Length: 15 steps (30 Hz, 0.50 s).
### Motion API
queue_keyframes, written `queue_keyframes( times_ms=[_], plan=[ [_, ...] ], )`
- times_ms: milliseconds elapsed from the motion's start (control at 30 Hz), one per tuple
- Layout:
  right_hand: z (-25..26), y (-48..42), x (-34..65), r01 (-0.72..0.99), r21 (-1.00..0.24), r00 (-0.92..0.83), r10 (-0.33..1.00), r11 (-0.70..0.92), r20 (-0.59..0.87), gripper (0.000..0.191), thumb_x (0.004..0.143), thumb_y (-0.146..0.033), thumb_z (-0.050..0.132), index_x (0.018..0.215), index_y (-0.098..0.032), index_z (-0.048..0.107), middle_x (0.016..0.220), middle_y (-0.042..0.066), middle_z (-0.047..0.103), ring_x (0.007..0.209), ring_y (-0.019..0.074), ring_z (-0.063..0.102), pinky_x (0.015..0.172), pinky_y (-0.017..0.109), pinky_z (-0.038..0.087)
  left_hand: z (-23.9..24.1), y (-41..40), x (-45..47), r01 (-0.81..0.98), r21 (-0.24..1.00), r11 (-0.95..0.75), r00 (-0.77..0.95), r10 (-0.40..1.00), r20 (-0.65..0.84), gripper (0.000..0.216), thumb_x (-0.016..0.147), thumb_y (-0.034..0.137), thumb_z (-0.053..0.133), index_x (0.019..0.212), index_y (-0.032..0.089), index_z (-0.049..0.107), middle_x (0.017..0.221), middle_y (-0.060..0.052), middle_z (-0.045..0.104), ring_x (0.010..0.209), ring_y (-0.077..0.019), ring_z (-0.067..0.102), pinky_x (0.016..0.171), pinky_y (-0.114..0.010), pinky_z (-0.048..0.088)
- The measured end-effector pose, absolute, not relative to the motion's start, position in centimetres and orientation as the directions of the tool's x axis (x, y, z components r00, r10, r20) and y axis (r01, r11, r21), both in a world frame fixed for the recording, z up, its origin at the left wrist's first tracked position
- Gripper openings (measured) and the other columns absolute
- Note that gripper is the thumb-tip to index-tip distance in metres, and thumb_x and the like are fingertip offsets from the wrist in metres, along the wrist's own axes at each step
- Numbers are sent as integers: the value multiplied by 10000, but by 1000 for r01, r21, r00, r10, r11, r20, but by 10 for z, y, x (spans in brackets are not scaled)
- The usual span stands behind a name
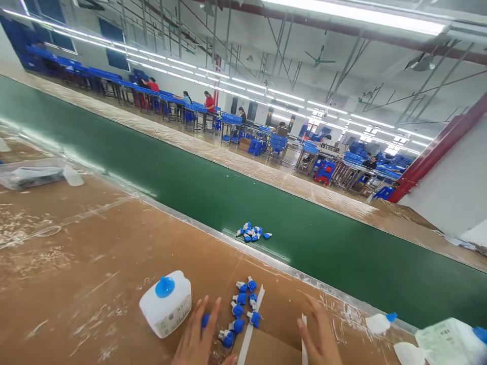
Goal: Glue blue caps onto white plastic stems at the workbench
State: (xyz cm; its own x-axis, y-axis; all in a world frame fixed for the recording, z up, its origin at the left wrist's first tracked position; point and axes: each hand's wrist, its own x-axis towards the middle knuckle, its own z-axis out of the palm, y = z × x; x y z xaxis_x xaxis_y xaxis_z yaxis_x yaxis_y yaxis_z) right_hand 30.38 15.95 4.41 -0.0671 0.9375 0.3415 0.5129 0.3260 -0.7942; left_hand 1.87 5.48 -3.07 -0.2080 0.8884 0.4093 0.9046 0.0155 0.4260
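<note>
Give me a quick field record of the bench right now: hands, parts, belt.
left hand: fingers spread, flat on the bench beside the blue parts, holding nothing
right hand: open, next to a white strip
blue parts: small blue-and-white pieces clustered between the hands
white bottle: blue cap, standing left of the left hand
green belt: carries a second pile of blue pieces
bench: brown, scuffed
</note>
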Motion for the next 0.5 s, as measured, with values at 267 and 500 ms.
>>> queue_keyframes(
  times_ms=[267, 500],
  plan=[
    [9, 222, 183, 361, -896, -291, 944, 258, 155, 629, 838, -715, 453, 1180, -243, 689, 1284, 95, 662, 1222, 249, 586, 1061, 381, 432, -12, 171, 66, 741, 650, -165, -10, 966, 257, 764, 736, 289, 694, 1430, 171, 396, 1500, -215, 403, 1379, -398, 369, 1123, -602, 315],
    [13, 330, 244, 408, -891, 81, 965, 197, 250, 787, 746, -845, 317, 889, -191, 731, 970, 138, 771, 955, 287, 711, 881, 377, 541, 22, 292, 136, 552, 776, -306, 155, 952, 266, 430, 888, 362, 626, 1280, 219, 521, 1392, -102, 505, 1223, -294, 524, 1007, -547, 452]
  ],
)
